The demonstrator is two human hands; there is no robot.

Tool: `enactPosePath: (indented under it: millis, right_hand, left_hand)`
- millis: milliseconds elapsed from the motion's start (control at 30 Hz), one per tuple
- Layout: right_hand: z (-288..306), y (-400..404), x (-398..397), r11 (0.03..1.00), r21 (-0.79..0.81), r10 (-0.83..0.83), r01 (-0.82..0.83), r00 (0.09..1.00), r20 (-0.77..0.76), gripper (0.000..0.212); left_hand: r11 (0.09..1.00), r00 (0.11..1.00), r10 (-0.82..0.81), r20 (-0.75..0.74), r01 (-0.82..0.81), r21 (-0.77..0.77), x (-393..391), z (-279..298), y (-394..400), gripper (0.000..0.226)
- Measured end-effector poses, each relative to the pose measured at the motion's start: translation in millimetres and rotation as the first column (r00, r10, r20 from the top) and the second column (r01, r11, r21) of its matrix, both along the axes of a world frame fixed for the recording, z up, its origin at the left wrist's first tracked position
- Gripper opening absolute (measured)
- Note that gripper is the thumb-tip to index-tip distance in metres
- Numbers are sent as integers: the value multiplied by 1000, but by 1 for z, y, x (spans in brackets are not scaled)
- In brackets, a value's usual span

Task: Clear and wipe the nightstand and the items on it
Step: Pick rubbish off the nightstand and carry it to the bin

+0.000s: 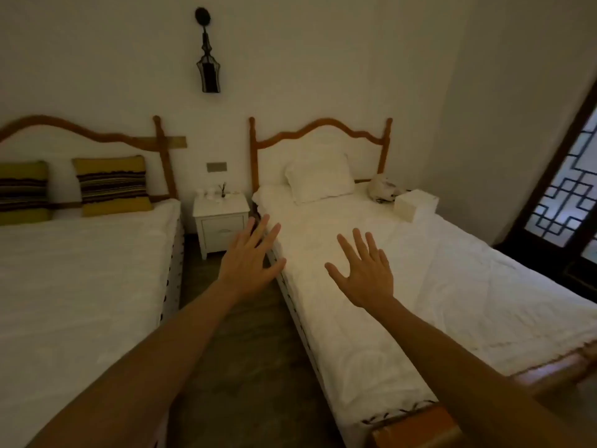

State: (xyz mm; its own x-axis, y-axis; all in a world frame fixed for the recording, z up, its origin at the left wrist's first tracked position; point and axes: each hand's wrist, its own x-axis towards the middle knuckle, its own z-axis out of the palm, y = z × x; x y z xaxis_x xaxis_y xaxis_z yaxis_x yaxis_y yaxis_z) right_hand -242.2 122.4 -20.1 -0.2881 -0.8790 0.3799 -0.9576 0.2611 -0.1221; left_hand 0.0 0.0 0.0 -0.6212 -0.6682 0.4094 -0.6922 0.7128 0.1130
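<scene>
Both bare hands, left hand (250,260) and right hand (365,273), spread straight fingers before boxy white nightstand (221,221).

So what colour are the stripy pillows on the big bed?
Mustard yellow with dark stripes across the middle, seen in the head view: the stripy pillows lean against the headboard.

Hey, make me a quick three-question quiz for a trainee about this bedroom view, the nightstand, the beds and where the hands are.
1. True or false: the left hand grips a cloth.
2. The nightstand stands: A) between the two beds, B) at the foot of one bed, C) under the window.
3. Fill in: the white box lies on the ____ bed.

Key: 1 false, both it and the right hand are spread and hold nothing. 2 A. 3 right.
</scene>
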Motion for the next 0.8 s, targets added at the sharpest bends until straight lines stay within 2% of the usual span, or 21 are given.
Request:
enactPosePath:
  millis: [67, 200, 333, 467, 567, 800]
  right_hand:
    - [-9, -35, -17, 999, 44, -23, 20, 997, 71, 79]
    - [-24, -99, -45, 996, 93, 4, -9, 999, 49, 78]
    - [-41, -154, -63, 989, 149, 12, -27, 995, 103, 77]
    - [-55, -210, -70, 979, 197, 26, -49, 993, 117, 77]
    - [-69, -261, -72, 971, 223, 63, -88, 991, 117, 76]
    - [-89, -438, -72, 949, 274, 126, -159, 983, 133, 76]
  left_hand:
    - [1000, 999, 21, 36, -22, 19, -14, 1, -28, 78]
    - [994, 993, 99, 63, -102, 35, -30, -13, -83, 78]
    - [990, 980, 118, 163, -129, 56, -38, -37, -135, 75]
    - [980, 982, 152, 116, -164, 111, -41, -52, -187, 75]
    - [975, 975, 171, 141, -188, 118, -41, -66, -235, 76]
    - [940, 954, 262, 143, -286, 184, -32, -99, -394, 77]
